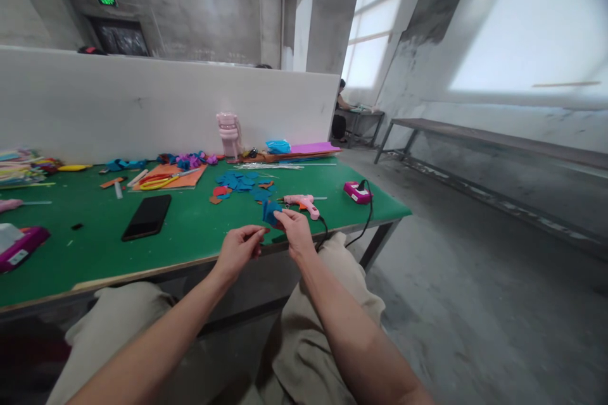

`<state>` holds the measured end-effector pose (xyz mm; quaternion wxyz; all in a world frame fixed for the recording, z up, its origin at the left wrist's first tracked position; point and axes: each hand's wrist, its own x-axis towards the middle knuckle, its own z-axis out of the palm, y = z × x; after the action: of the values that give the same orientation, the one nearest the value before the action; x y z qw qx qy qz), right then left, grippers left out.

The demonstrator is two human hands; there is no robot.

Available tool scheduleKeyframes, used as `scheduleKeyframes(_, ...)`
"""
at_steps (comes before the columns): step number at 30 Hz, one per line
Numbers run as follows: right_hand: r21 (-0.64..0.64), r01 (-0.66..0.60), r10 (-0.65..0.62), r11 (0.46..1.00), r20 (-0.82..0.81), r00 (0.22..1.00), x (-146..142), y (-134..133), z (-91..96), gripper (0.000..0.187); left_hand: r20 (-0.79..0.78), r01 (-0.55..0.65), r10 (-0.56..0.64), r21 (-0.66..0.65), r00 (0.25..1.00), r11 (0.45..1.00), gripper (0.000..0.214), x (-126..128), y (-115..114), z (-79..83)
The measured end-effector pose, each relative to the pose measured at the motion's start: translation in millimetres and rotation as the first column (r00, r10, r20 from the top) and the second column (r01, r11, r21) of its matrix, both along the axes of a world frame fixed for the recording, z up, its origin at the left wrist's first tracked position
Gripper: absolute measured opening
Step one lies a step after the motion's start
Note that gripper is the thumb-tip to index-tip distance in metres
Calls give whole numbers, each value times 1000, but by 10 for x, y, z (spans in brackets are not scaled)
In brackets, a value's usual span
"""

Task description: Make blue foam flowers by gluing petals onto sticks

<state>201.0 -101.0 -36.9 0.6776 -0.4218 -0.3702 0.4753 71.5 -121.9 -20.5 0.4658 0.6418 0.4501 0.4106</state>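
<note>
Just over the table's near edge, my right hand [295, 229] pinches a blue felt piece [270, 211] between thumb and fingers. The piece looks folded or curled. To its left, my left hand [241, 248] is closed with thumb and fingertips together; whatever it may grip is too small to make out. Beyond my right hand lies a pink glue gun [300, 200], its nozzle pointing left and a glue stick at its back. A loose pile of blue felt pieces [240, 181] is spread farther back, with a red felt piece [221, 191] at its left side.
A black phone [147, 217] lies left on the green table [199, 228]. Scissors [161, 182] rest on orange sheets [192, 178]. A magenta power socket [358, 192] with a cord sits near the right end. A white partition [180, 107] stands behind, with a pink object [228, 133] before it.
</note>
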Motion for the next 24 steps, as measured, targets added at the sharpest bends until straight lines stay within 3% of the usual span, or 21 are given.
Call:
scheduleKeyframes(10, -16, -12, 11, 1000, -40, 999, 5, -47, 72, 16, 209, 31, 4, -164, 978, 986, 29, 0, -17, 21)
scheduleKeyframes(24, -17, -23, 22, 1000, -48, 999, 14, -42, 71, 17, 251, 25, 18, -166, 968, 986, 26, -25, -8, 15)
